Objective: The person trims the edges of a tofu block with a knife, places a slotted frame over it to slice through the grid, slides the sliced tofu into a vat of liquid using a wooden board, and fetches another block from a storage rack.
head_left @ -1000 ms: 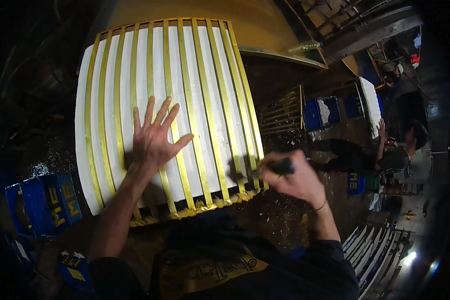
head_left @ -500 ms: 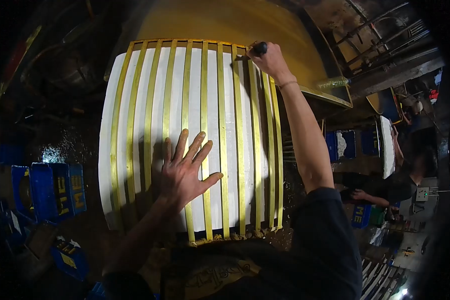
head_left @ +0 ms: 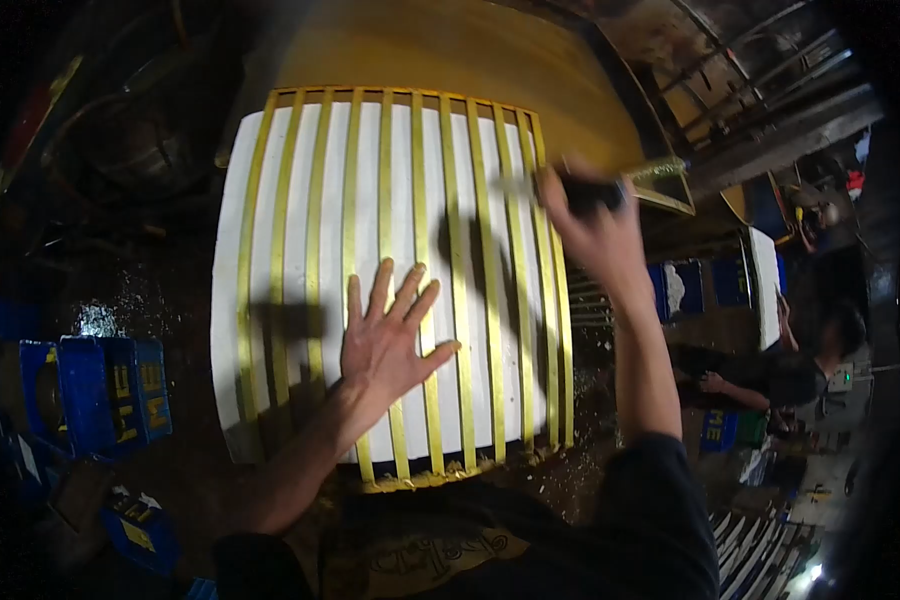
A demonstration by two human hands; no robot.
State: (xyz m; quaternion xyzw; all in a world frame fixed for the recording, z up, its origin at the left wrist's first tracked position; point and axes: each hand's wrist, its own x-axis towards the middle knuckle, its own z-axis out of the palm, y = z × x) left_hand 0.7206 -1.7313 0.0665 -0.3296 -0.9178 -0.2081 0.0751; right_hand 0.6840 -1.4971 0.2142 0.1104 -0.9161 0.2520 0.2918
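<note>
A thick white slab [head_left: 368, 200], its material not certain, lies under a frame of yellow slats [head_left: 419, 180]. My left hand [head_left: 385, 345] rests flat on the slats near the middle, fingers spread. Over the right side of the frame, my right hand [head_left: 605, 245] is closed around a black-handled knife [head_left: 595, 193], smeared by motion. Its pale blade points left over the slats, too blurred to tell whether it touches the slab. Shadows of the hands fall across the white strips.
Beyond the frame is a wide vat of yellow-brown liquid [head_left: 450, 50]. Blue crates [head_left: 95, 395] stand at the left. To the right, another person [head_left: 760, 375] is beside a white slab [head_left: 767, 285]. Long pale bars [head_left: 760, 550] lie at lower right.
My right hand has drawn the knife back from the frame's far edge, toward me and to the right. My left hand stays flat on the slats; the view has shifted slightly.
</note>
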